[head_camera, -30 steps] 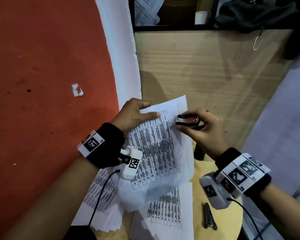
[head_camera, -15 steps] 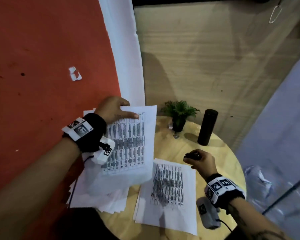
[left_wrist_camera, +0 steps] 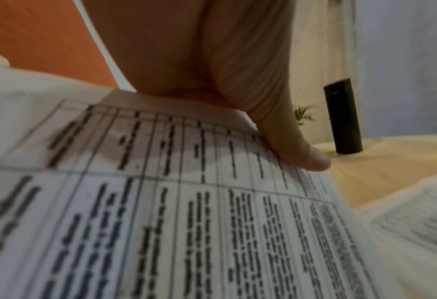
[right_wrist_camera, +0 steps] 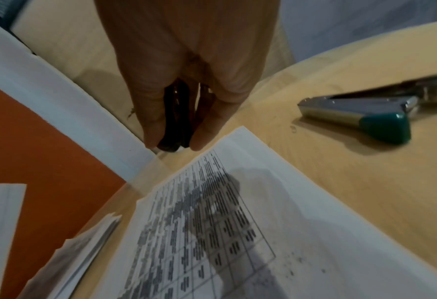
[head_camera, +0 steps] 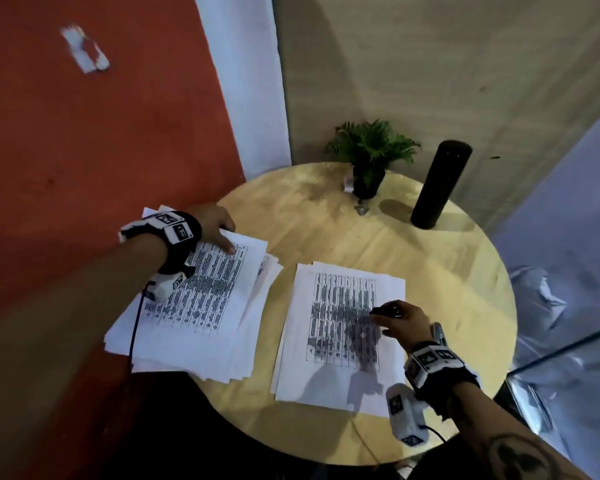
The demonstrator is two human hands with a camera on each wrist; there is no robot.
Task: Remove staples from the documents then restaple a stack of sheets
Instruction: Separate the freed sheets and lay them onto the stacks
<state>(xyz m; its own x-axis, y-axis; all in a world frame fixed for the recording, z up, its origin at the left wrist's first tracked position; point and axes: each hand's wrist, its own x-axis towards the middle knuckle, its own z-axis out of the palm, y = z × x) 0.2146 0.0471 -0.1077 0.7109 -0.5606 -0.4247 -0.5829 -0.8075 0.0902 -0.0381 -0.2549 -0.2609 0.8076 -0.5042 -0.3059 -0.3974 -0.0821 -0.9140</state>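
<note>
Round wooden table (head_camera: 430, 258) is carrying paper stacks; left hand (head_camera: 212, 226) is gripping the stack (head_camera: 201, 299) at the table's left edge, right hand (head_camera: 404, 318) is pinching a black staple remover (right_wrist_camera: 176, 119).

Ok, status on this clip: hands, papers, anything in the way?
Left hand holding left paper stack. Right hand gripping staple remover over right stack. Stapler idle beside; nothing blocking.

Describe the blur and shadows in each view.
Head view: dim overall, edges bent by the wide lens, and the right hand throws a dark shadow over the printed white sheets. Left wrist view: the table text is smeared. Right wrist view: the green-tipped metal stapler looks soft.
</note>
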